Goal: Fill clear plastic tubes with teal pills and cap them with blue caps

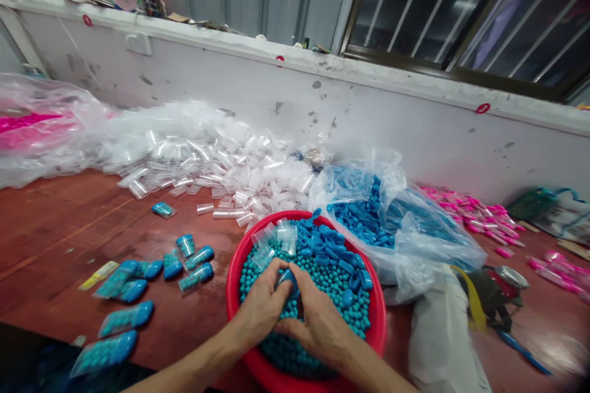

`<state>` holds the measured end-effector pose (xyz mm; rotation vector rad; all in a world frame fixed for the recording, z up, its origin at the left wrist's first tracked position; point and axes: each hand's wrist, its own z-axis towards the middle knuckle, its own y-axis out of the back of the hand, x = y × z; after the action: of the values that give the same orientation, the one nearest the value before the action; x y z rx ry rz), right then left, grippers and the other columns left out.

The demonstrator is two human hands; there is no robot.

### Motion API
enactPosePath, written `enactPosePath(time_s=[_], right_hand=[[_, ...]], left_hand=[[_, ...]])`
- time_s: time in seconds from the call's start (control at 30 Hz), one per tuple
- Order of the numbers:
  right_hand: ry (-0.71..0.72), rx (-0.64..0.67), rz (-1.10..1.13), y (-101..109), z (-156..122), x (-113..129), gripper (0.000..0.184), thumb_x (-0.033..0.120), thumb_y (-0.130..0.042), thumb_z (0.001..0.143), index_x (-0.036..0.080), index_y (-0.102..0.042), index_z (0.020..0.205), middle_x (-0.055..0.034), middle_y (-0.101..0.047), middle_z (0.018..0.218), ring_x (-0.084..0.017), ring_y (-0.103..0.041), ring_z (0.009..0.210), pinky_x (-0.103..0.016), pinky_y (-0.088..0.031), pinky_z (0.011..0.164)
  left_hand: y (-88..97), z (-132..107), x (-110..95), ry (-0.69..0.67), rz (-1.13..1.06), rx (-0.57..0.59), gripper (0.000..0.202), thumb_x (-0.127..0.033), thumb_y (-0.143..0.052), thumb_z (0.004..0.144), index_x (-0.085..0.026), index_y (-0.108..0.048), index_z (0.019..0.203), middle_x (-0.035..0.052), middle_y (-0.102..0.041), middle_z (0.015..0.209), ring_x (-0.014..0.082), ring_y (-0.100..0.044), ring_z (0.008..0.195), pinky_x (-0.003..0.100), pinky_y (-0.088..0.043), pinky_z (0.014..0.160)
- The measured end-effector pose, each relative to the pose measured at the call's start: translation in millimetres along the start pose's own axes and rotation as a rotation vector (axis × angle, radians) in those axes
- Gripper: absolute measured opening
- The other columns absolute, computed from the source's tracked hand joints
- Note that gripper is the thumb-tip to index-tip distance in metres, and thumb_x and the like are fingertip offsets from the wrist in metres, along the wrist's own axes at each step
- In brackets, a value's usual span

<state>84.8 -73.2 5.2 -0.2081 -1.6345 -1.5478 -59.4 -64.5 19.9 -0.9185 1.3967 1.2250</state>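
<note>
Both my hands are over a red basin (378,325) of small teal beads (341,282). My left hand (262,304) is closed around a small piece with a blue cap (286,277); its lower part is hidden by the fingers. My right hand (318,316) has its fingertips pressed against the same piece from the other side, thumb below. Several loose blue caps (332,249) lie on the beads at the basin's back right. Clear plastic tubes (286,234) rest on the beads at the back left, just beyond my fingers.
Filled blue-capped tubes (126,317) lie on the red-brown table (59,221) at left, beside a yellow one (99,275). Clear tubes (239,166) are heaped behind. A plastic bag of blue caps (364,215) touches the basin's right. Pink pieces (474,215) and a lidded jar (509,279) lie farther right.
</note>
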Motion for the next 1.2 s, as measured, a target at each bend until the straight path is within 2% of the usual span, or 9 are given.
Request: enactPosePath(time_s=[0.13,0.23,0.37,0.53,0.63,0.73,0.9,1.03,1.2], right_hand=[[-0.035,0.033,0.020,24.0,5.2,-16.7,0.052,0.028,-0.053,0.080,0.019,-0.035,0.128,-0.0085,-0.054,0.110,-0.017,-0.058,0.079,-0.031,-0.045,0.077],[-0.008,0.049,-0.130,31.5,8.9,-27.3,0.031,0.026,-0.049,0.083,0.017,-0.051,0.113,-0.0076,-0.059,0.099,-0.020,-0.056,0.091,-0.031,-0.043,0.080],[0.057,0.120,-0.356,24.0,28.0,-12.1,0.026,0.026,-0.046,0.086,0.018,-0.052,0.110,-0.0066,-0.059,0.096,-0.020,-0.058,0.087,-0.030,-0.045,0.075],[0.071,0.129,-0.543,-9.3,73.5,11.4,0.050,0.040,-0.057,0.077,0.016,-0.042,0.118,-0.0115,-0.055,0.103,-0.024,-0.059,0.082,-0.031,-0.048,0.064],[0.070,0.114,-0.542,-24.5,92.0,5.9,0.029,0.026,-0.050,0.081,0.013,-0.049,0.107,-0.0133,-0.057,0.097,-0.024,-0.059,0.077,-0.032,-0.047,0.063],[0.102,0.097,-0.491,-23.0,97.8,-5.6,0.022,0.012,-0.034,0.086,0.011,-0.052,0.098,-0.0128,-0.059,0.090,-0.021,-0.058,0.080,-0.032,-0.046,0.068],[0.076,0.112,0.127,-2.7,80.1,-8.7,0.018,0.025,-0.036,0.088,0.018,-0.053,0.088,0.0006,-0.056,0.069,-0.013,-0.055,0.061,-0.024,-0.045,0.056],[-0.035,0.224,0.528,5.6,62.1,0.5,0.024,0.035,-0.037,0.087,0.019,-0.054,0.092,0.0039,-0.054,0.065,-0.008,-0.048,0.044,-0.018,-0.037,0.039],[0.045,0.108,0.033,22.6,52.6,-2.1,0.028,0.032,-0.041,0.087,0.017,-0.059,0.073,0.0018,-0.057,0.062,-0.011,-0.054,0.058,-0.021,-0.039,0.054]], left_hand=[[59.1,-7.0,3.2,0.035,0.184,-0.086,0.032,-0.036,-0.041,0.080,-0.019,-0.049,0.106,0.0004,-0.060,0.080,0.0161,-0.055,0.072,0.025,-0.042,0.064],[101.5,-16.7,6.2,0.182,0.652,-0.269,0.042,-0.038,-0.034,0.082,-0.018,-0.047,0.116,0.0071,-0.063,0.090,0.0232,-0.058,0.081,0.032,-0.043,0.071],[122.7,-19.8,8.4,0.264,1.091,-0.422,0.045,-0.031,-0.024,0.086,-0.017,-0.045,0.123,0.0139,-0.061,0.107,0.0261,-0.061,0.083,0.035,-0.043,0.070],[105.0,-9.2,11.3,0.142,0.950,-0.386,0.040,-0.027,-0.028,0.085,-0.015,-0.054,0.112,0.0097,-0.066,0.095,0.0220,-0.061,0.082,0.032,-0.044,0.074],[81.3,-8.3,14.9,-0.062,0.694,-0.353,0.035,-0.027,-0.032,0.085,-0.018,-0.056,0.107,0.0065,-0.063,0.104,0.0191,-0.057,0.094,0.030,-0.042,0.084],[57.4,-7.3,17.2,-0.113,0.593,-0.281,0.037,-0.021,-0.037,0.082,-0.018,-0.051,0.116,0.0090,-0.058,0.111,0.0206,-0.052,0.101,0.033,-0.040,0.089],[36.2,7.1,9.4,-0.142,0.439,-0.237,0.044,-0.020,-0.045,0.077,-0.018,-0.043,0.121,0.0110,-0.051,0.118,0.0244,-0.047,0.107,0.040,-0.036,0.093],[25.2,22.7,3.2,-0.010,0.046,-0.131,0.032,-0.022,-0.044,0.076,-0.017,-0.044,0.108,0.0046,-0.058,0.087,0.0175,-0.057,0.075,0.031,-0.047,0.067],[26.5,26.5,-0.1,0.193,-0.259,0.027,0.027,-0.033,-0.046,0.075,-0.018,-0.042,0.098,-0.0004,-0.055,0.076,0.0127,-0.055,0.057,0.021,-0.041,0.043]])
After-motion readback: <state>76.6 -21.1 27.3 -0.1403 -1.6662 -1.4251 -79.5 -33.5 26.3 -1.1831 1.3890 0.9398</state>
